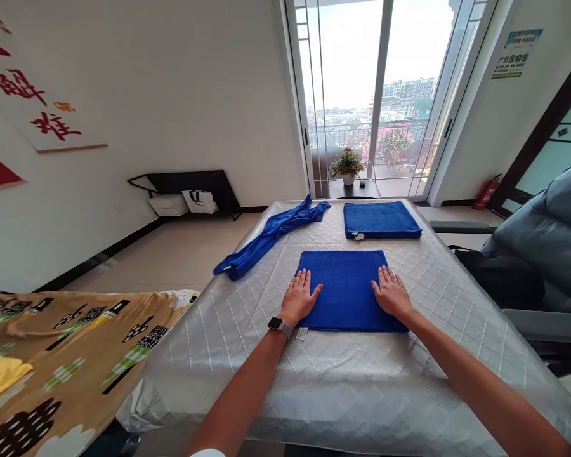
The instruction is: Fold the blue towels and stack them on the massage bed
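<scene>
Resting on the left and right edges of the blue towel (347, 298), my left hand (299, 295) and right hand (393, 292) lie flat and fully open, gripping nothing. The towel lies on the silver cover (247, 343), nearer me than the towel pile (380, 219). I judge it light, soft, limp and unbreakable; pinch opposite corners for best control.

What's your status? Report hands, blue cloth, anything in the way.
Left hand, right hand: open, flat on the side edges of the blue cloth. Cloth lying flat on silver quilted cover. Only hands on top; cloth stack beyond, apart.
</scene>
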### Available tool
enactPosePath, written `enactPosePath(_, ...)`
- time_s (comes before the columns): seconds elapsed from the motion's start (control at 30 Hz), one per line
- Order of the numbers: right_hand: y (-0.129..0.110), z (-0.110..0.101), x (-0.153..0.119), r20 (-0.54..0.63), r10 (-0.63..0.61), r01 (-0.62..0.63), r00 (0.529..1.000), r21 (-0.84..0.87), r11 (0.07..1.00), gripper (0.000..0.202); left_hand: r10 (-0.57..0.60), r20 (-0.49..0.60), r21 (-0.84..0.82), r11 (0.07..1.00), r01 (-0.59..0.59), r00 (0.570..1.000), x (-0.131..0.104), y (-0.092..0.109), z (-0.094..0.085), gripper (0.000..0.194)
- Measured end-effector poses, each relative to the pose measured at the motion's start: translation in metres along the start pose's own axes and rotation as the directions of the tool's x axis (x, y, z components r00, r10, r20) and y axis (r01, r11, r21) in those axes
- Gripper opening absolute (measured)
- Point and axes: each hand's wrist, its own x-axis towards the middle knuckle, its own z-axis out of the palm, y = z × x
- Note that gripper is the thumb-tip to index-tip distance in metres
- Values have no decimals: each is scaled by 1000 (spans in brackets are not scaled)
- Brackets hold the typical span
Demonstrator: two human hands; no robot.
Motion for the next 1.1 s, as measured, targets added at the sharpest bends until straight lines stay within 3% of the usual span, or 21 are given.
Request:
enactPosePath(0.13,1,5,-17,21,6,-6,1000,18,1000,74,-7,6,23,1000,7,1000,-1,-3,-2,83)
enactPosePath(0.23,-1,5,-17,2,8,-8,1000,20,1000,73,15,-17,49,999,-14,1000,-1,10,-10,80)
enactPosePath(0.33,-2,5,-16,-11,5,-5,1000,23,1000,73,176,-48,18,984,-175,983,-1,48,-13,77)
enactPosePath(0.47,1,7,-17,-27,-12,12,1000,3,1000,71,446,-99,-50,891,-452,890,-2,121,-2,74)
enactPosePath(0.53,3,7,-18,-27,-39,39,999,-14,999,70,481,-106,-76,869,-489,870,-3,146,6,72)
enactPosePath(0.6,3,7,-19,-27,-49,49,998,-13,999,69,471,-86,-97,873,-478,878,-5,153,10,73)
enactPosePath(0.7,1,4,-19,-37,-22,23,999,24,999,70,431,-39,-103,896,-432,902,-15,130,8,77)
enactPosePath(0.8,-1,2,-21,-35,-6,8,999,53,999,71,342,5,-74,937,-341,940,-35,82,0,77)
enactPosePath(0.93,-2,1,-20,-29,-8,10,1000,45,999,71,133,57,2,991,-134,989,-68,21,-7,81)
enactPosePath(1.0,-3,0,-20,-31,-7,8,999,32,999,71,73,46,25,997,-74,996,-81,5,-7,81)
enactPosePath(1.1,-4,-3,-24,-48,-5,5,999,0,1000,69,55,17,31,998,-56,998,-91,-1,-5,81)
